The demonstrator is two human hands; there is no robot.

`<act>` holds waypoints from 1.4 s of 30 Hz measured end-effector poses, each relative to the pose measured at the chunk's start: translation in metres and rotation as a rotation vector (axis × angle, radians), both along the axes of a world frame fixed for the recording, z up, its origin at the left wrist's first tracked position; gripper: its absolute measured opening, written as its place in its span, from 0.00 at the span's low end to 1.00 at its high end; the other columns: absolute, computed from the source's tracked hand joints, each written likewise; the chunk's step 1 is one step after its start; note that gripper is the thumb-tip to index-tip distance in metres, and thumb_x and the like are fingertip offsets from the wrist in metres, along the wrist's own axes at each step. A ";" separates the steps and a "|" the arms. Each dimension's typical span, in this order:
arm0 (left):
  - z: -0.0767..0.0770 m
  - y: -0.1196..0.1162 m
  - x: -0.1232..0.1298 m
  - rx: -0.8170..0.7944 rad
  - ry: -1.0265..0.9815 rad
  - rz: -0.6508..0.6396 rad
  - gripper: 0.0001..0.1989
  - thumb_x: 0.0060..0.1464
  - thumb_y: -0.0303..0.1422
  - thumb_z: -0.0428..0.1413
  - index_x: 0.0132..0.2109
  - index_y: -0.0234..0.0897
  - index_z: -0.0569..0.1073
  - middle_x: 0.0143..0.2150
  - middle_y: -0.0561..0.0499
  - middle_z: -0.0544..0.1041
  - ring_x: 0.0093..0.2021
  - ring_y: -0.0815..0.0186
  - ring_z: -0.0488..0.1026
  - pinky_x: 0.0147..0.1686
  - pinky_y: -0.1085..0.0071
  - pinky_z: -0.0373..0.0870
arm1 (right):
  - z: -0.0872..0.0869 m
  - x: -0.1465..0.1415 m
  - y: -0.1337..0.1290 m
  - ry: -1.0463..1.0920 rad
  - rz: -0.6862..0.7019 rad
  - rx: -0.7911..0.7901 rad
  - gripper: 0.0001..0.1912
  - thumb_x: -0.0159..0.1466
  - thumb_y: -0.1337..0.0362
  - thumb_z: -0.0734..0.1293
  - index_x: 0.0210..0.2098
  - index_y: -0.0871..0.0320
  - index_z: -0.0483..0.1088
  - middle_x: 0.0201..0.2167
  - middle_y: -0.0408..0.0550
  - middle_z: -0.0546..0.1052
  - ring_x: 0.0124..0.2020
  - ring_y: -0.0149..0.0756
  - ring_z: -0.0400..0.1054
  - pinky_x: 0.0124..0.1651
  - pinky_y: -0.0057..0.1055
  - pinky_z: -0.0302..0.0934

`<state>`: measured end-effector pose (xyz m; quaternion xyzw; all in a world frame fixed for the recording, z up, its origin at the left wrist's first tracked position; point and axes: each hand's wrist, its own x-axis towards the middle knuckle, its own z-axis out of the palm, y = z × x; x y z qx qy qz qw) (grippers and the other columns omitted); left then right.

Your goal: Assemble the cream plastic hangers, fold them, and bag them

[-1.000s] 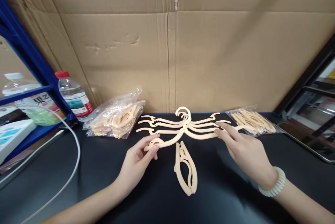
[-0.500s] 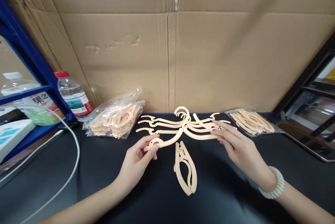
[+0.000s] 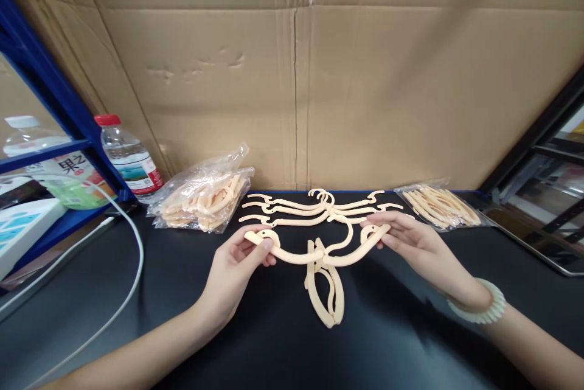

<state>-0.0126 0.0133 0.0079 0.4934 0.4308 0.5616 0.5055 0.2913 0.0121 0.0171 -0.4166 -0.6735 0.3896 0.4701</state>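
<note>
A cream folding clothes hanger [image 3: 298,256] is held up by its two ends, its arms spread and its hook curving up from the joint. My left hand [image 3: 239,256] pinches the left end between thumb and fingers. The right end sits in the grip of my right hand [image 3: 408,238]. Below the joint lies a folded hanger [image 3: 336,299] on the black table, its top partly covered by the held one. Behind, several unfolded hangers [image 3: 296,212] lie in a row with hooks toward the wall; their right ends are partly hidden by my right hand.
On the left, a clear plastic bag of hangers [image 3: 201,201] lies near a red-capped bottle [image 3: 130,159] and a white cable [image 3: 137,256]. Another bag of hangers [image 3: 440,204] lies at the right beside a dark tablet-like panel [image 3: 524,232]. Cardboard [image 3: 219,92] stands behind the black table [image 3: 383,347].
Both arms of the held hanger now spread between my hands, and its hook has swung round and lower. My right hand now grips its right end. The folded hanger has stayed put.
</note>
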 end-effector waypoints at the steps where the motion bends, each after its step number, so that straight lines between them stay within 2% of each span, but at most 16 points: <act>1: 0.002 -0.002 0.001 -0.009 -0.012 -0.002 0.16 0.49 0.36 0.65 0.43 0.35 0.74 0.31 0.53 0.75 0.27 0.72 0.70 0.30 0.76 0.69 | 0.000 -0.003 -0.001 0.028 0.008 -0.023 0.13 0.65 0.59 0.66 0.48 0.54 0.70 0.45 0.51 0.75 0.42 0.38 0.71 0.43 0.34 0.70; 4: 0.006 -0.009 0.006 -0.027 -0.032 -0.047 0.15 0.50 0.36 0.65 0.44 0.35 0.74 0.30 0.53 0.75 0.27 0.72 0.70 0.29 0.77 0.69 | -0.005 -0.013 -0.005 0.142 0.012 -0.068 0.13 0.64 0.60 0.67 0.48 0.54 0.69 0.47 0.52 0.73 0.43 0.38 0.70 0.44 0.36 0.70; 7: 0.006 -0.016 0.013 -0.050 -0.035 -0.108 0.15 0.51 0.36 0.64 0.43 0.35 0.73 0.29 0.54 0.74 0.26 0.72 0.70 0.28 0.76 0.69 | -0.012 -0.023 -0.009 0.253 -0.008 -0.108 0.18 0.63 0.60 0.69 0.52 0.52 0.66 0.52 0.53 0.71 0.45 0.40 0.71 0.49 0.41 0.70; 10: 0.004 -0.021 0.021 -0.074 -0.038 -0.164 0.15 0.50 0.36 0.65 0.43 0.35 0.73 0.28 0.54 0.74 0.26 0.71 0.71 0.28 0.75 0.70 | -0.017 -0.033 -0.016 0.289 0.040 -0.145 0.19 0.65 0.60 0.67 0.54 0.50 0.63 0.52 0.54 0.71 0.44 0.41 0.73 0.49 0.42 0.70; 14: 0.003 -0.023 0.026 -0.087 -0.036 -0.192 0.17 0.49 0.37 0.65 0.43 0.34 0.72 0.27 0.54 0.74 0.25 0.71 0.71 0.28 0.75 0.70 | -0.014 -0.043 -0.028 0.118 0.204 -0.106 0.10 0.69 0.62 0.61 0.49 0.51 0.69 0.48 0.51 0.74 0.47 0.40 0.72 0.50 0.37 0.69; 17: 0.003 -0.023 0.027 -0.101 -0.046 -0.190 0.17 0.50 0.37 0.65 0.44 0.34 0.71 0.27 0.54 0.74 0.25 0.72 0.70 0.28 0.76 0.70 | -0.009 -0.048 -0.036 -0.063 0.332 -0.035 0.14 0.71 0.63 0.58 0.51 0.49 0.71 0.52 0.50 0.72 0.53 0.40 0.68 0.56 0.37 0.64; 21: 0.004 -0.023 0.025 -0.101 -0.068 -0.167 0.15 0.51 0.37 0.64 0.43 0.34 0.72 0.28 0.54 0.74 0.25 0.74 0.68 0.28 0.77 0.69 | -0.005 -0.047 -0.040 -0.167 0.420 -0.040 0.19 0.71 0.64 0.58 0.60 0.46 0.66 0.57 0.49 0.67 0.60 0.40 0.61 0.64 0.42 0.53; 25: 0.005 -0.024 0.024 -0.084 -0.063 -0.165 0.12 0.50 0.35 0.65 0.38 0.33 0.74 0.33 0.50 0.76 0.27 0.72 0.70 0.30 0.75 0.70 | -0.008 -0.044 -0.039 -0.183 0.429 -0.097 0.22 0.71 0.61 0.58 0.64 0.46 0.59 0.61 0.51 0.63 0.63 0.44 0.56 0.66 0.48 0.49; 30: 0.007 -0.027 0.024 -0.037 -0.020 -0.208 0.12 0.49 0.32 0.65 0.41 0.35 0.75 0.37 0.49 0.78 0.35 0.66 0.74 0.37 0.72 0.73 | -0.009 -0.042 -0.039 -0.184 0.403 -0.095 0.22 0.71 0.61 0.58 0.64 0.46 0.59 0.65 0.50 0.59 0.66 0.43 0.53 0.67 0.48 0.45; 37: 0.009 -0.026 0.022 0.091 0.074 -0.200 0.07 0.54 0.31 0.62 0.41 0.37 0.75 0.40 0.49 0.78 0.42 0.63 0.74 0.44 0.70 0.72 | -0.009 -0.045 -0.041 -0.171 0.398 -0.111 0.23 0.71 0.61 0.58 0.65 0.44 0.57 0.67 0.49 0.56 0.67 0.45 0.50 0.63 0.47 0.55; 42: 0.010 -0.027 0.023 0.117 0.097 -0.225 0.06 0.55 0.30 0.61 0.41 0.38 0.75 0.40 0.50 0.77 0.44 0.63 0.73 0.45 0.71 0.72 | -0.007 -0.045 -0.042 -0.219 0.369 -0.056 0.23 0.71 0.61 0.58 0.65 0.44 0.56 0.68 0.48 0.56 0.69 0.42 0.46 0.68 0.48 0.44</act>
